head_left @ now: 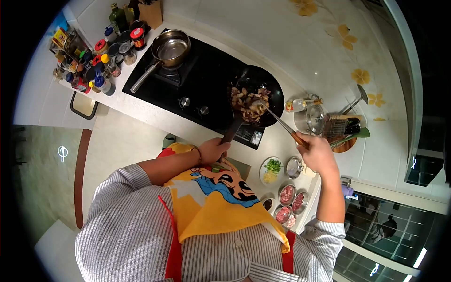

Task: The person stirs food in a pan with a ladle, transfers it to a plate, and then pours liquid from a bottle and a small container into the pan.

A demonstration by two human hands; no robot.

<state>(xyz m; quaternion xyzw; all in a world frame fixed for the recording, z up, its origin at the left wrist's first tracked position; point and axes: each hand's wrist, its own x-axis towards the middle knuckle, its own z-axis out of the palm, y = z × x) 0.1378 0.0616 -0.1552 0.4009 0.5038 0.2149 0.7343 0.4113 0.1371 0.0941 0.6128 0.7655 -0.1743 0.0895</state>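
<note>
A black wok [271, 89] sits over the right side of the black cooktop [197, 70], with browned chopped pieces of food [244, 101] in it. My left hand [213, 150] is closed around the wok's dark handle [231, 130]. In my right hand [316, 152] is a metal spatula [280, 122] with a wooden grip. Its head lies among the food, so its exact shape is partly hidden. To the right of the wok stands a clear bottle [297, 105] with a label.
A saucepan [170, 48] rests on the left burner, its handle pointing toward me. Bottles and jars [89, 66] crowd the left corner. On the right counter are a plate [263, 171] of chopped greens, several bowls of raw meat [287, 193], and a utensil rack [336, 127].
</note>
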